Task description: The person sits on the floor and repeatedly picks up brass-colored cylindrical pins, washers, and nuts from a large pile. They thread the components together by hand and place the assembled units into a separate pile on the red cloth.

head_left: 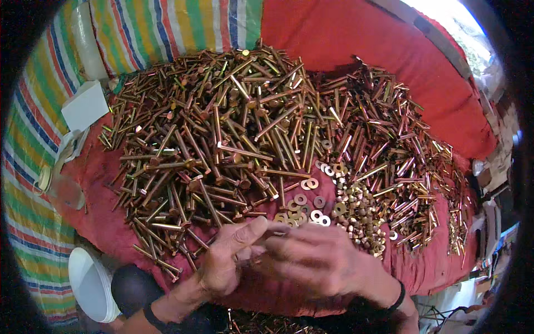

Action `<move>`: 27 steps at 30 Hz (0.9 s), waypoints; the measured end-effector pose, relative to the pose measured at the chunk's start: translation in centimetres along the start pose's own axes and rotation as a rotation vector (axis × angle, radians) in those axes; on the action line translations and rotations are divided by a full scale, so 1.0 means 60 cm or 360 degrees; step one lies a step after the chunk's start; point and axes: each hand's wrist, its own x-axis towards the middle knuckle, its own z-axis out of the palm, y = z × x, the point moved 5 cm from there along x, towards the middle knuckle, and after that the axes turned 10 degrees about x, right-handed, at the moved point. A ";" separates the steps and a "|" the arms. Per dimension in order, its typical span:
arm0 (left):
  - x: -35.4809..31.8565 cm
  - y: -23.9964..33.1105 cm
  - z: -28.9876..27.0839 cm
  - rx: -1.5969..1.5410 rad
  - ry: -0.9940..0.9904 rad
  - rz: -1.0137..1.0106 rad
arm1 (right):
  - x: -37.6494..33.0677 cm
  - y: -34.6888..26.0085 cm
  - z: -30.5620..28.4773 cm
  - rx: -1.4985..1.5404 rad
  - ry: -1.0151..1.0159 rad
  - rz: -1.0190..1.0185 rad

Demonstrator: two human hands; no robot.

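Both my hands meet at the near middle, above the red cloth (250, 286). My left hand (225, 259) is closed in a pinch, its thumb pointing toward the right hand. My right hand (317, 259) has its fingers curled in against the left fingertips and is smeared by motion. Whatever lies between them is hidden by the fingers. Just beyond the hands lie flat washers (300, 199), with small brass-coloured nuts (361, 214) heaped to their right. A large pile of long brass-coloured hex bolts (206, 128) rises behind. To the right is a pile of slender metal sleeves or rods (384, 150).
Striped plastic sheeting (183, 25) borders the left and back; red fabric (356, 28) rises at the back right. At left are a white box (85, 106), a clear jar (67, 192) and a white round tub (92, 284). More metal pieces (267, 323) show below my hands.
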 end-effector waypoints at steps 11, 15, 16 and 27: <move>0.004 -0.011 0.001 0.0292 -0.0097 -0.0150 | -0.071 0.114 -0.104 -0.0120 0.0368 0.1057; -0.004 0.009 0.006 0.0517 0.0039 -0.0098 | -0.110 0.152 -0.113 -0.0508 0.0029 0.1115; -0.005 0.011 0.005 0.0508 0.0074 -0.0088 | -0.120 0.155 -0.105 -0.0628 -0.0070 0.1149; -0.004 0.007 -0.004 0.0419 0.0148 -0.0018 | -0.143 0.168 -0.046 -0.0916 -0.0541 0.1189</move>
